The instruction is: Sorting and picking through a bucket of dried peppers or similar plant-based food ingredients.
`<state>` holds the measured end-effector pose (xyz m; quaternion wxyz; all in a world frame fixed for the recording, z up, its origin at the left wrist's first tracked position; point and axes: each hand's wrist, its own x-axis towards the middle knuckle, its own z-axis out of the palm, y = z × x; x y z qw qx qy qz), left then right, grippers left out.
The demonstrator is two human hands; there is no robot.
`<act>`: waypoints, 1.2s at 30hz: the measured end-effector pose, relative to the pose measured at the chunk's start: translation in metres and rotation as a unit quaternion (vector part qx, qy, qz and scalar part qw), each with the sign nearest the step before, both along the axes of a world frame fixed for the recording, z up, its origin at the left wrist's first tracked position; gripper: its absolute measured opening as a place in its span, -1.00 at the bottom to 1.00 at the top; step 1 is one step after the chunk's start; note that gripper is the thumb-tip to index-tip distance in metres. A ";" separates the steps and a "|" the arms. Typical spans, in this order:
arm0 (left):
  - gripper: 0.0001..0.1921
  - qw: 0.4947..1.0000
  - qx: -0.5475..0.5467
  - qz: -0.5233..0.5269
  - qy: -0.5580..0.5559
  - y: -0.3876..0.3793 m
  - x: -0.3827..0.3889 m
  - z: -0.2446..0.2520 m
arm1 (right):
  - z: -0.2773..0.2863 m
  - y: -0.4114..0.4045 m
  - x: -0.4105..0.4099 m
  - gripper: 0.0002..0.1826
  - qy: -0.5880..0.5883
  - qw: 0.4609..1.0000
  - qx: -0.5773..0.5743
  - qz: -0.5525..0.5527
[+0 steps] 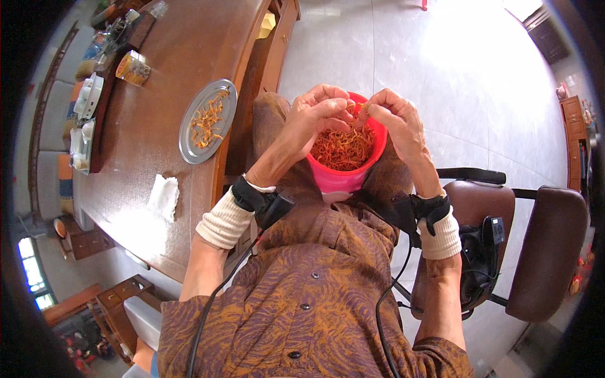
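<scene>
A red-pink plastic bucket (341, 177) stands between my knees, well filled with thin, curly orange-red dried strands (347, 149). Over its far rim, my left hand (324, 111) and my right hand (396, 118) face each other with fingertips pinched. A slender yellowish strand (358, 106) spans the small gap between them, one end in each hand. To the left, a round metal plate (188, 150) near the table's edge carries a loose heap of yellow-orange strands (206, 124). Which plant or fungus the strands come from cannot be told.
The wooden table (142, 127) runs along my left, bearing a crumpled white tissue (164, 197), a lidded plastic jar (133, 69) and trays with white teaware (88, 97). At my right stands a brown padded chair (477, 203) with a black device and cables on it.
</scene>
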<state>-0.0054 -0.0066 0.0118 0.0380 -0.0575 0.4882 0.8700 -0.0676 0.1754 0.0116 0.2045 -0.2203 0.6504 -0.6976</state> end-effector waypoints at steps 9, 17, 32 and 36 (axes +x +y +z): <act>-0.82 0.942 -0.313 0.026 0.115 -0.003 0.003 0.009 | 0.005 -0.017 0.003 -0.88 0.118 0.985 0.123 -0.035; -0.87 0.920 -0.370 0.092 0.087 -0.041 0.027 0.003 | -0.006 -0.054 0.004 -0.85 0.085 0.989 0.116 0.044; -0.62 0.504 -0.811 0.290 -0.061 -0.195 0.098 -0.041 | -0.001 -0.050 -0.023 -0.85 0.108 0.954 0.237 0.150; -0.70 0.497 -0.837 0.186 -0.134 -0.195 0.082 -0.042 | -0.017 -0.025 -0.013 -0.88 0.212 0.906 0.326 0.168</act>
